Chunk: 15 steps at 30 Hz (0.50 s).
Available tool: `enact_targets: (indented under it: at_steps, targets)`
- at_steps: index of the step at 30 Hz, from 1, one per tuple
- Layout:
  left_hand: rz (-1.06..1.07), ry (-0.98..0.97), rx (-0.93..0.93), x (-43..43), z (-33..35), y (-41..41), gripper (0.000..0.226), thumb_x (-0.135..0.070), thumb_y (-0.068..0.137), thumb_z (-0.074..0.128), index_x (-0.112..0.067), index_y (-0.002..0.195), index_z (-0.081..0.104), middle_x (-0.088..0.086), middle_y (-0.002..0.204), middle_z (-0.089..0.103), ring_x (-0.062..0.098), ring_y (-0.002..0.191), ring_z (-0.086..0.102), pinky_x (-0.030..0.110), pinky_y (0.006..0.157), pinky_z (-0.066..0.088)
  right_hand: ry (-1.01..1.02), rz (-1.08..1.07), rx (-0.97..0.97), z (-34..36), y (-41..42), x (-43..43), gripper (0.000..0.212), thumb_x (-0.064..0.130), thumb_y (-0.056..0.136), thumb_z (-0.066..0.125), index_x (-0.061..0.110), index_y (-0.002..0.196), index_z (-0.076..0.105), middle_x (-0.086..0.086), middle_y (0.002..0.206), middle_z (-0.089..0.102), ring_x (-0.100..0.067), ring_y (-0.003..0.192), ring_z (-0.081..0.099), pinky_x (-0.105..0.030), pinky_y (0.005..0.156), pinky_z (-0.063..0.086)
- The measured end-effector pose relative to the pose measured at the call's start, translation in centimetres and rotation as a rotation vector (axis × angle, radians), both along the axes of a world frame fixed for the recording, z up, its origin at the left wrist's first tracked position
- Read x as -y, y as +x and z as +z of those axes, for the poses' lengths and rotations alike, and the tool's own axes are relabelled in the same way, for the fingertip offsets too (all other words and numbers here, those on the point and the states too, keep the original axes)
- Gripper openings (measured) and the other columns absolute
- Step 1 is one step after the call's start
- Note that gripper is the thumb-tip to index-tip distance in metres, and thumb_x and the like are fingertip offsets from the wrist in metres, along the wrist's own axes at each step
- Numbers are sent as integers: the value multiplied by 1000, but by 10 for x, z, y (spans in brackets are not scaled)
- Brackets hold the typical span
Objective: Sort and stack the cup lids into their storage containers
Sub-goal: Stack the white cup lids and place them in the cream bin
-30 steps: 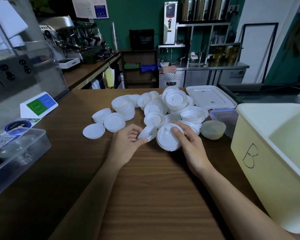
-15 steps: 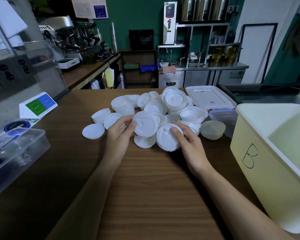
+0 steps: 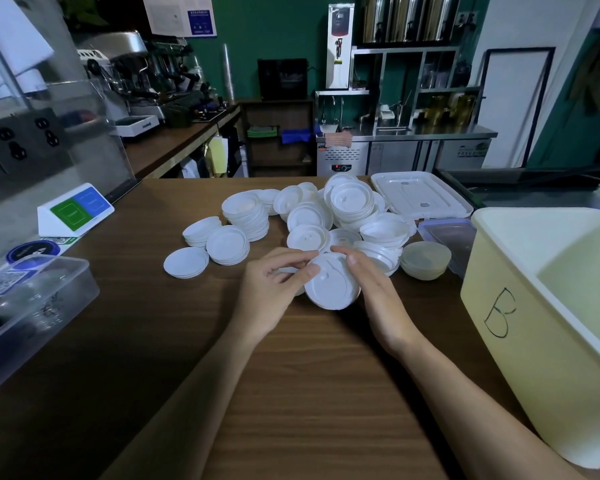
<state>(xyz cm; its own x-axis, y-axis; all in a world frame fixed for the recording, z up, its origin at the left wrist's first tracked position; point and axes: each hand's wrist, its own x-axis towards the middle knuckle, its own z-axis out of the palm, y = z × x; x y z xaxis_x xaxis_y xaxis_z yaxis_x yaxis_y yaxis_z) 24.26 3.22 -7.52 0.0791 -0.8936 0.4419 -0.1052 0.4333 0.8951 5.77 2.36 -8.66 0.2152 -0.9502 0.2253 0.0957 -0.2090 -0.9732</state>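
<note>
My left hand [image 3: 274,289] and right hand [image 3: 381,299] clasp what looks like a lid stack [image 3: 333,289]; the yellow bin [image 3: 492,341] lies rightward, nearer my right hand.

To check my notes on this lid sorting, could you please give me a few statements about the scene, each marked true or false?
1. The left hand and the right hand both grip one stack of white lids. True.
2. The yellow bin is marked A. False: it is marked B.
3. The yellow bin stands to the right of the lid pile. True.
4. The rectangular white lid lies nearer the person than the pile. False: it lies beyond the pile, at its far right.
</note>
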Motion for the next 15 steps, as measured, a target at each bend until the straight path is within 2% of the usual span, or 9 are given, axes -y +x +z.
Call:
enact_targets:
  at_steps: [2,5,8,12,15]
  targets:
    - [-1,-25,17,1,-2,-1,24,-3,89,78,-9,113,79,0,115,75,13,108,73,23,88,57,-13,0,-1,0,0,0,39,43,105,55,23,136,68,3,137,70,-16,135,60,-49,123,38]
    - [67,-117,181,3,-6,-3,24,-14,93,76,-18,117,79,-9,115,73,15,105,72,24,88,57,-39,2,-12,-1,0,0,38,41,102,59,22,134,69,2,136,71,-16,136,59,-47,123,39]
    - [99,-156,280,1,-9,-5,26,-19,97,73,-20,122,78,-9,116,70,16,104,71,25,87,57,-58,-11,-25,-1,-1,1,39,40,98,64,21,133,69,3,132,72,-15,131,62,-42,119,44]
    - [30,-61,199,1,-11,-6,25,-22,99,71,-27,123,76,-10,120,69,18,112,70,37,96,59,-84,-29,-21,-3,-1,2,33,31,99,67,19,130,71,1,128,74,-17,126,65,-37,111,48]
    - [-26,25,181,1,-10,-6,28,-29,101,68,-34,128,71,-12,127,69,10,121,67,36,106,54,-85,-46,-6,-3,-2,2,26,23,104,66,21,129,72,3,126,75,-15,123,67,-33,108,49]
